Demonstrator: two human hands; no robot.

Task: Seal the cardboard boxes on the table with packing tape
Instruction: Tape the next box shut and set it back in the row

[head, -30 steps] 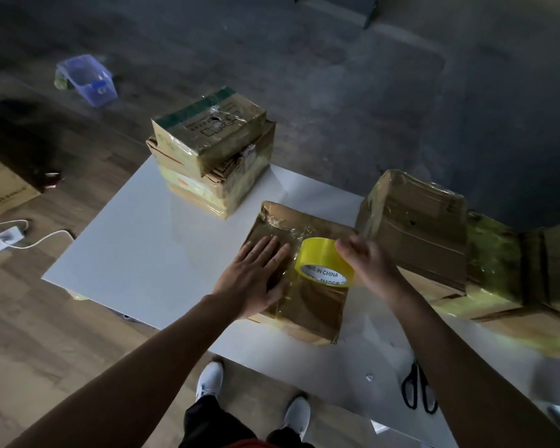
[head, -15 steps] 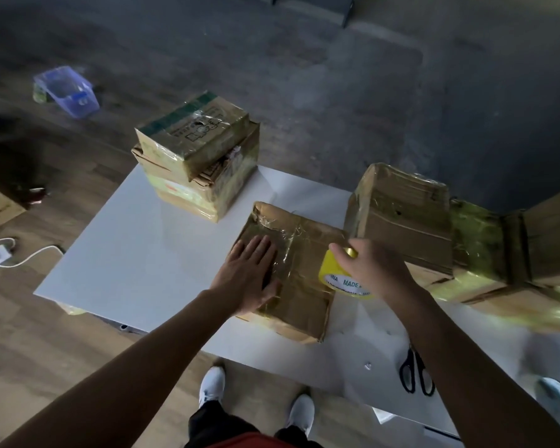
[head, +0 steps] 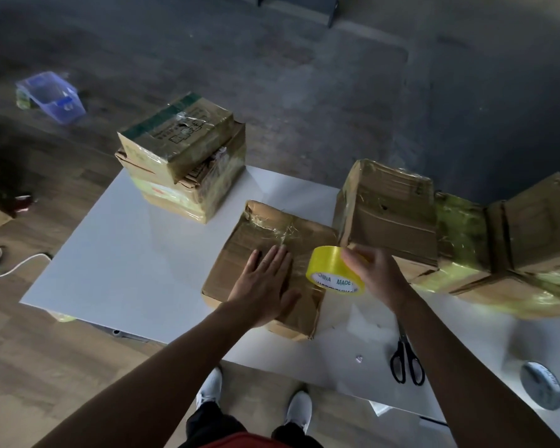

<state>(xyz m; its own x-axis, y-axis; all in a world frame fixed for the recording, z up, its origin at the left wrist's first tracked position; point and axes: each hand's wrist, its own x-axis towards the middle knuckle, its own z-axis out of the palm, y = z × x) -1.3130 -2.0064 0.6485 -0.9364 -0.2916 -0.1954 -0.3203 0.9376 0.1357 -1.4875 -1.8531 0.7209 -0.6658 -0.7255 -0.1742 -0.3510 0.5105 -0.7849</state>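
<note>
A flat cardboard box (head: 240, 263) lies in the middle of the white table (head: 136, 260), with clear tape across its top. My left hand (head: 265, 282) presses flat on the box with straight fingers. My right hand (head: 374, 274) grips a yellow roll of packing tape (head: 332, 270) just above the box's right edge. A stack of two taped boxes (head: 185, 163) stands at the table's far left corner. A row of taped boxes (head: 434, 231) runs along the right side.
Black scissors (head: 406, 358) lie on the table near its front edge, right of my right arm. A second roll of tape (head: 542, 384) sits at the front right. On the floor are a blue plastic bin (head: 52, 97), a white cable (head: 17, 266) and my white shoes (head: 299, 412).
My right hand has lifted the tape roll from beside the box's right edge up over it. My left hand has stayed pressed on the box.
</note>
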